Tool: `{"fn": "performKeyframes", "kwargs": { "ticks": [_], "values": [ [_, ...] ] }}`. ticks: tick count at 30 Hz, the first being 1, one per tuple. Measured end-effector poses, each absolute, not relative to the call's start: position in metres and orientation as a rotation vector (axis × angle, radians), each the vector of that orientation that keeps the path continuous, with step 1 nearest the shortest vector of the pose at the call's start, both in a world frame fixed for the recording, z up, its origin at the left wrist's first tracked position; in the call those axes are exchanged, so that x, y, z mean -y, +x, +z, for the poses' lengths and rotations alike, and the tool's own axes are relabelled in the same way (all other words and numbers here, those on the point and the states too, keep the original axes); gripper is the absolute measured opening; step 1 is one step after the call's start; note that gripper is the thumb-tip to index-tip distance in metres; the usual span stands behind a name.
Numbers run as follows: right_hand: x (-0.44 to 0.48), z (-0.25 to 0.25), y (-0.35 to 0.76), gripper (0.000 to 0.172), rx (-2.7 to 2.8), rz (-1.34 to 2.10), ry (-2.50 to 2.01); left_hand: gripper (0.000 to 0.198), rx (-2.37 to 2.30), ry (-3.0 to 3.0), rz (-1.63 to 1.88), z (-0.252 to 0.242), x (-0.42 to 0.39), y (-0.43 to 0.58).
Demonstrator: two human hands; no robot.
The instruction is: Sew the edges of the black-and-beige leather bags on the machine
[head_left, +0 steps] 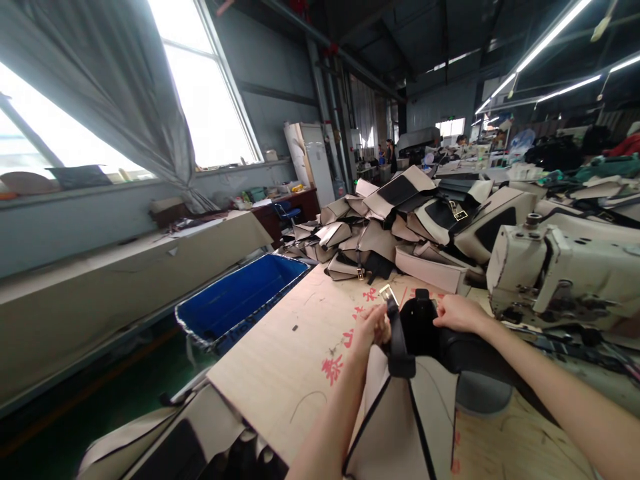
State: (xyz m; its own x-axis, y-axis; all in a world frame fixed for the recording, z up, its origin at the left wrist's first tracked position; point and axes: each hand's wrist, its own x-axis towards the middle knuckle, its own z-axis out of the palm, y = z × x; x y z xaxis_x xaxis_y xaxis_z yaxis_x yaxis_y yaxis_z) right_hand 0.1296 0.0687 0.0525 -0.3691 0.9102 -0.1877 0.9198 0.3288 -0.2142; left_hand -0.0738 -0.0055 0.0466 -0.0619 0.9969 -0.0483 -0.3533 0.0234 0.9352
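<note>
Head view: 1 open bag (435,400) sits between 2 forearms at the table (300,327). The left hand (373,327) grasps its black strap (398,337), buckle (387,292) at the upper end; the right hand (459,313) pinches the bag's rim. Rightward stands a sewing machine (575,273); beyond, piled bags (377,237); leftward, a bin (240,293).

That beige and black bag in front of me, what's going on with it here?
A person is handling the beige and black bag at a pale worktop with both hands. The left hand grips a black strap just below its gold-coloured buckle, while the right hand is at the bag's dark upper edge. A sewing machine stands to the right, similar bags are heaped beyond, and a blue bin sits to the left.
</note>
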Motion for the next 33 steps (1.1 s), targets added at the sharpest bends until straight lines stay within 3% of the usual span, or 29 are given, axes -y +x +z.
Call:
{"fn": "performKeyframes", "kwargs": {
  "ticks": [6, 16, 18, 22, 24, 28, 31, 33],
  "values": [
    [-0.065, 0.047, 0.139, 0.024, -2.544, -0.420, 1.783, 0.052, -1.092, 0.906, 1.688, 0.047, 0.000, -0.075],
    [-0.040, 0.059, 0.145, 0.019, -2.650, -0.356, 1.760, 0.047, -1.315, 1.109, 1.679, 0.055, 0.040, -0.067],
    [-0.017, 0.058, 0.154, 0.021, -2.673, -0.310, 1.802, 0.043, -1.453, 1.441, 1.582, 0.041, 0.067, -0.062],
    [0.024, 0.037, 0.176, 0.024, -2.623, -0.239, 1.943, 0.029, -1.377, 2.330, 0.986, 0.000, 0.105, -0.052],
    [0.033, 0.026, 0.185, 0.024, -2.604, -0.218, 2.003, 0.020, -1.416, 2.386, 0.841, -0.008, 0.107, -0.046],
    [0.039, 0.020, 0.196, 0.026, -2.678, -0.107, 1.941, 0.008, -1.618, 2.242, 0.966, 0.010, 0.082, -0.028],
    [0.046, 0.024, 0.202, 0.030, -2.723, -0.049, 1.902, 0.034, -1.619, 2.232, 1.043, 0.031, 0.056, -0.011],
    [0.053, 0.023, 0.208, 0.032, -2.715, -0.075, 1.923, 0.039, -1.514, 2.233, 0.947, 0.038, 0.042, -0.002]
  ]
}}
